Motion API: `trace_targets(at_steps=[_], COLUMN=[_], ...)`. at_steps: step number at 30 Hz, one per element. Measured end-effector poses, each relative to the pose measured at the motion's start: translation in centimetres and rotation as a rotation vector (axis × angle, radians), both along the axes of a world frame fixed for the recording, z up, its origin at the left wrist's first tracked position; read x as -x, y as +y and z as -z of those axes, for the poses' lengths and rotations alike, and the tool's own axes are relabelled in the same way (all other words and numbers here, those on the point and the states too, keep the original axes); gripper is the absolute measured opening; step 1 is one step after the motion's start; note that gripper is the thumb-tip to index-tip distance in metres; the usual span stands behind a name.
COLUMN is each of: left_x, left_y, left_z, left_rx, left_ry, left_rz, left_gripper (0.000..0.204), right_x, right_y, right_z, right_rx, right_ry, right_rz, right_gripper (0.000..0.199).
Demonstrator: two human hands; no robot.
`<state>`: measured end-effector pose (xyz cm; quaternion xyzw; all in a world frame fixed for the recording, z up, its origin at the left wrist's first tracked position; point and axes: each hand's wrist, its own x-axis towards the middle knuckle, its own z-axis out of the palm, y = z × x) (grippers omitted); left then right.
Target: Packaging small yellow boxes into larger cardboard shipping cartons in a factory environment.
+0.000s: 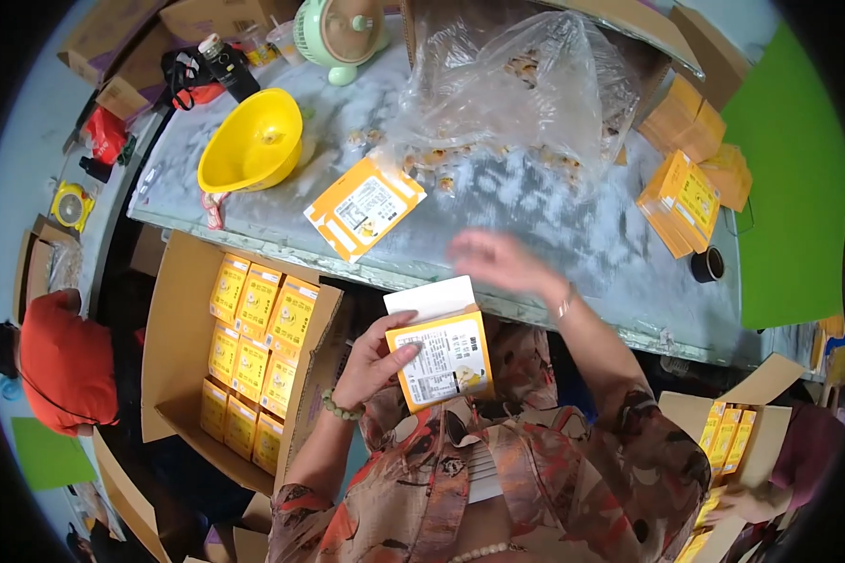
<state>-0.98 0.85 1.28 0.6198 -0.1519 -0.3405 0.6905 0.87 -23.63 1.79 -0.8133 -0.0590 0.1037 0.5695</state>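
My left hand (374, 364) is closed around the left side of a small yellow-and-white carton box (441, 361), its thumb across the printed face. The box is held in front of my body with its white top flap standing up. To the upper right of that flap, my right hand (505, 263) is over the table's front edge, apart from the box. Motion smears its fingers, so I cannot tell whether it holds anything. A flattened yellow carton (366, 208) lies on the table ahead. Behind it are several small wrapped pieces (446, 183) beside a clear plastic bag (526, 89).
A yellow basin (252, 141) and a green fan (336, 42) stand at the back left. Stacked flat cartons (687, 202) and a dark cup (707, 265) are on the right. A cardboard box (180, 328) of filled yellow boxes sits left; people work at both sides.
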Motion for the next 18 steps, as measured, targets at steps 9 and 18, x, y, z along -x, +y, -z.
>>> trace_targets(at_steps=[9,18], left_x=[-1.5,-1.3], left_y=[0.2,-1.4], left_z=[0.4,-0.3], left_rx=[0.078,0.003], left_ry=[-0.111,-0.291], left_rz=[-0.093,-0.023], left_gripper=[0.052,0.058], right_x=[-13.5,-1.0], right_y=[0.0,-6.8], right_z=[5.9,7.0], right_rx=[0.870,0.823], right_ry=[-0.540,-0.564], right_rz=[0.379,0.286], right_gripper=[0.034,0.040])
